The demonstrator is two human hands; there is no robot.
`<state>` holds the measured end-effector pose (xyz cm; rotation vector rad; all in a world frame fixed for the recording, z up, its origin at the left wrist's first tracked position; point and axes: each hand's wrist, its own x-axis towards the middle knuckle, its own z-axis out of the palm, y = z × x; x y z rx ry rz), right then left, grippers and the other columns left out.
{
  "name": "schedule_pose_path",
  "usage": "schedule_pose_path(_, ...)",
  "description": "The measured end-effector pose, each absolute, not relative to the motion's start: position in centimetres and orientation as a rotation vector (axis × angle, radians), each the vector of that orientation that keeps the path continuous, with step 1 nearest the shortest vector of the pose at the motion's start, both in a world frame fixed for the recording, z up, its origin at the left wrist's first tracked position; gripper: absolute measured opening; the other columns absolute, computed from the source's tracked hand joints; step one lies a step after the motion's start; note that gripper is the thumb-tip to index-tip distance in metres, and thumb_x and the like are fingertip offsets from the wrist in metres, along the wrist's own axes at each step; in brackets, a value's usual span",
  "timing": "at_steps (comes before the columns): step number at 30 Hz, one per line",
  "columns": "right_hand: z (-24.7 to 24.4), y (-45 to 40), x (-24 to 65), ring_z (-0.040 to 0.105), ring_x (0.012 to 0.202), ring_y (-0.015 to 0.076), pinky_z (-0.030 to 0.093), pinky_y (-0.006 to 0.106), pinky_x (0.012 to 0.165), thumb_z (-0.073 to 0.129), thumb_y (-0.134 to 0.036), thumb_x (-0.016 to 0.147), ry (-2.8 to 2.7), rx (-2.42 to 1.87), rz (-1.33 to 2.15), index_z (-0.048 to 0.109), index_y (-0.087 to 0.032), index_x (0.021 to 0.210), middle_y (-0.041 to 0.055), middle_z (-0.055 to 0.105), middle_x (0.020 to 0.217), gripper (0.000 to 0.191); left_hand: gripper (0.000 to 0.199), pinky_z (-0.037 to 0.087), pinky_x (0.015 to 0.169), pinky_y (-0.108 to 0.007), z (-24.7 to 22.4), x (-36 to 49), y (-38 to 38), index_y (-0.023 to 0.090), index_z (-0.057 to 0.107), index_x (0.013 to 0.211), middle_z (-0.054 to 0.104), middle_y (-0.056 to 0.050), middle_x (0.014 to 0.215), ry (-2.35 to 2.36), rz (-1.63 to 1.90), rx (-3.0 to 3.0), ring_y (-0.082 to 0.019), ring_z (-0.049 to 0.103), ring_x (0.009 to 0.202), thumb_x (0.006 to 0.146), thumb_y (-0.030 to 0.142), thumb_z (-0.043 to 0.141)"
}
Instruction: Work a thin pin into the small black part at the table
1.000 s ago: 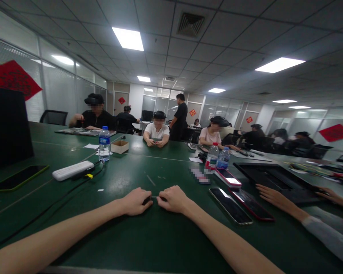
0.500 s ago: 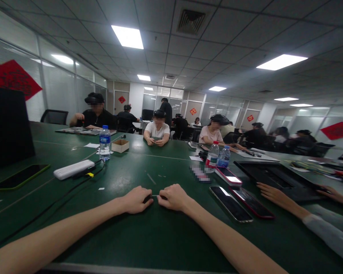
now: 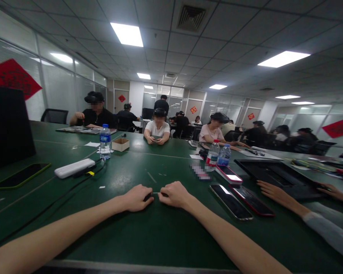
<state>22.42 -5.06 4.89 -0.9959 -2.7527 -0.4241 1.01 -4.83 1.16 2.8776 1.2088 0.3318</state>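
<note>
My left hand rests low over the green table, its fingers curled and the thumb pressed toward the index finger. Facing it from the right, my right hand is closed in the same way. A short gap separates the two sets of fingertips. Across this gap runs a thin pale strip, seemingly pinched at both ends. It is too small to name, and the fingers hide its ends.
Phones lie to the right, near a co-worker's hand on a black panel. Bottles stand behind them. At left are a white power bank, a black cable, a water bottle and a small box.
My hands hold nearly the same pose and place. The view has shifted very slightly. In the background, the standing person has bent lower.
</note>
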Motion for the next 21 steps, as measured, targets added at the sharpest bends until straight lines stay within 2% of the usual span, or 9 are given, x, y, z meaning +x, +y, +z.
schedule_pose_path(21,4.67,-5.11,22.18,0.052,0.051,0.0093,0.028,0.021,0.050,0.040,-0.041,0.088,-2.767,-0.985,-0.457,0.067,-0.017,0.072,0.0028,0.065,0.065,0.039,0.028,0.042,0.070,-0.031,1.32,1.08,-4.91,0.019,0.053,0.090,0.062,-0.007,0.084,1.227,0.298,2.875,-0.021,0.058,0.079,0.089,0.042,0.037)
